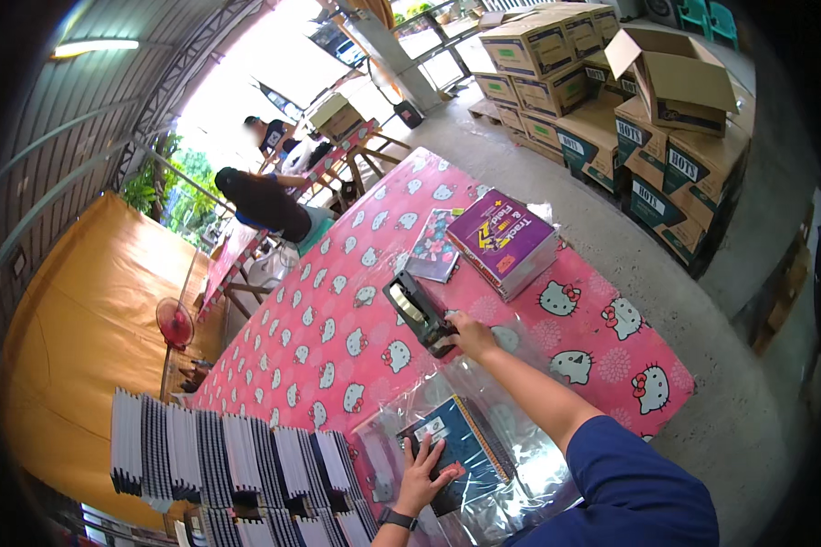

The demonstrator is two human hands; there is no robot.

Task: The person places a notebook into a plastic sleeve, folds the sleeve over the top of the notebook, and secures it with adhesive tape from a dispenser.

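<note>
Pink cat-print tablecloth (374, 310) under notebook (476, 448); concrete floor (483, 155), stacked cartons (639, 132) beyond.

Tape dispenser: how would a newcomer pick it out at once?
Start at the big pink cat-print table, then find the purple-topped stack of books. Left of it and lower in the view, the right hand touches one end of the black tape dispenser. Its pale tape roll sets it apart from the flowered booklet and dark notebook nearby.

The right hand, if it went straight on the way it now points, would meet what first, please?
The right hand would first meet the black tape dispenser; it appears to be at its near end, though exact contact is hard to judge.
</note>
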